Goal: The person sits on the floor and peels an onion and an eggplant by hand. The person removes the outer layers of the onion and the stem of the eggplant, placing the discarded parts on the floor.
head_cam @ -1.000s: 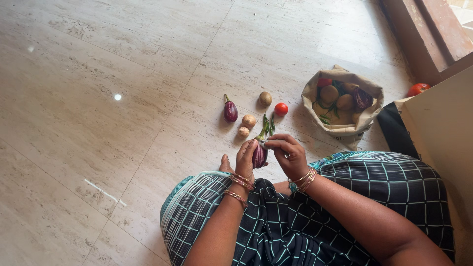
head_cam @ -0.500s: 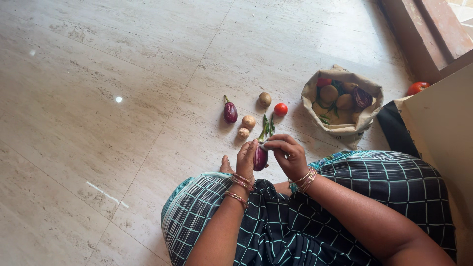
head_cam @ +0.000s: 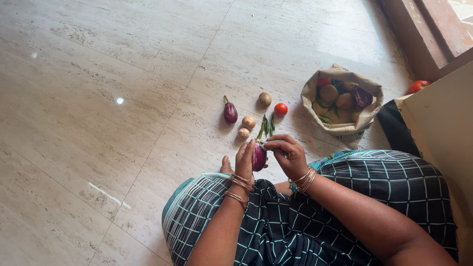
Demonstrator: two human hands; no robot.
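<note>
Small purple eggplant, just below frame centre, was gripped in the closed left hand while the right hand pinched its stem end, the stalk-trimming step by appearance; a firm twist seemed called for next

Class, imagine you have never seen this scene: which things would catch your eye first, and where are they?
First, the purple eggplant held at centre between the left hand and right hand. Beyond it, a second eggplant, pale round vegetables and a red tomato lie on the marble floor. To the right stands an open bag of vegetables.
</note>
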